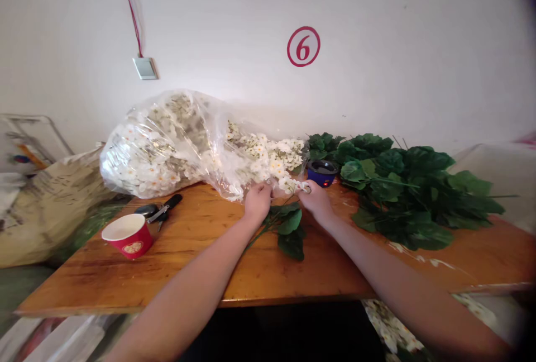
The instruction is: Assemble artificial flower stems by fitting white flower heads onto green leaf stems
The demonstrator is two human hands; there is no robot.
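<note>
My left hand (258, 200) is closed at the lower edge of a clear plastic bag (188, 144) full of white flowers; what its fingers hold is too small to tell. My right hand (312, 196) has its fingers pinched by a small white flower cluster (288, 184) at the bag's open end. Between and below my hands, a green leaf stem (288, 222) lies on the wooden table (259, 278). More white flowers (268, 152) spill from the bag. Just behind my right hand stands a small blue pot (321, 173) with a red light.
A pile of green leaves (402, 189) covers the table's right side. On the left are a red paper cup (128, 236) and a dark tool with a metal part (159, 210). Beyond the left edge lies a large tan sack (46, 211). A white wall rises behind.
</note>
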